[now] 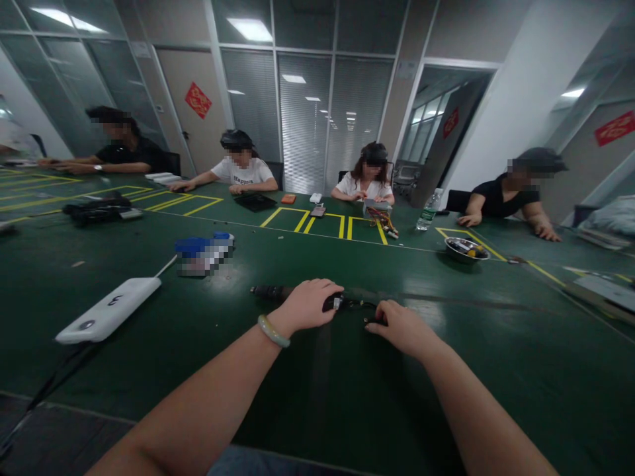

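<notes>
Bare forearms [198, 403] reach across the green tabletop [496, 377], left hand [305, 306] closed over a black cable [354, 304], right hand [401, 328] narrowly pinching near its end.

2 bare forearms [198, 396], 1 pale green bangle [273, 331] on the left wrist [284, 318]

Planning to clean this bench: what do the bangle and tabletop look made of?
The bangle looks like polished jade or glass: milky pale green with a smooth sheen, hard to say which. The tabletop seems a green rubber or vinyl mat, glossy where ceiling lights reflect, though paint is possible.
</notes>
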Tool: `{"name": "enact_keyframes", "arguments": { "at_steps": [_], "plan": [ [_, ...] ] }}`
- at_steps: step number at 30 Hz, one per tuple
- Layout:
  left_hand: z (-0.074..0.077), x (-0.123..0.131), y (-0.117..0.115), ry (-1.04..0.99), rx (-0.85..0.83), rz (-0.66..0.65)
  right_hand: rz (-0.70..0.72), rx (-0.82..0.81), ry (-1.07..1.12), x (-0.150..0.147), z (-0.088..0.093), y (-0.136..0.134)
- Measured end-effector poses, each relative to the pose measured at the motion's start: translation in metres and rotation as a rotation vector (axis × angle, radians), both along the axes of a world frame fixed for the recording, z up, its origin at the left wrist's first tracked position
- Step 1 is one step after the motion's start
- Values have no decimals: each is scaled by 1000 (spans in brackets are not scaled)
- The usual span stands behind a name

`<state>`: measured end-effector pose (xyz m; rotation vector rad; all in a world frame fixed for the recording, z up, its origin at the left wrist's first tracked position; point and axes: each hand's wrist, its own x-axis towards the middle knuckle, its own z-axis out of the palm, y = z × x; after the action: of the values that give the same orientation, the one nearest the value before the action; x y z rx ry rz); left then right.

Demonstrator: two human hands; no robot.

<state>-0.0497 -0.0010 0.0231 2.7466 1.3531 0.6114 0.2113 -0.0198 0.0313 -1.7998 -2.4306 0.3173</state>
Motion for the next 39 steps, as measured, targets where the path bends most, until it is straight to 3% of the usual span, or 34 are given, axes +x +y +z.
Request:
{"name": "enact_keyframes", "arguments": {
  "at_steps": [8, 12, 16, 20, 23, 31, 39],
  "plan": [
    [-12, 30, -1, -11, 52, -45, 37, -72, 34, 12, 1, -4],
    [-12, 35, -3, -14, 58, -20, -95, -29, 133, 5, -9, 2],
    [-9, 36, -7, 4, 68, -43, -183, 129, 156, 2, -18, 9],
    [-6, 36, -11, 17, 51, -158, -255, 425, 208, 16, -19, 22],
    [-5, 36, -13, 10, 45, -234, -258, 516, 294, 27, -17, 30],
    [-6, 42, -14, 49, 81, -151, -57, 190, 422, 22, -20, 25],
    [-11, 45, -13, 62, 98, -111, 66, 135, 336, 10, -8, 10]
  ]
}}
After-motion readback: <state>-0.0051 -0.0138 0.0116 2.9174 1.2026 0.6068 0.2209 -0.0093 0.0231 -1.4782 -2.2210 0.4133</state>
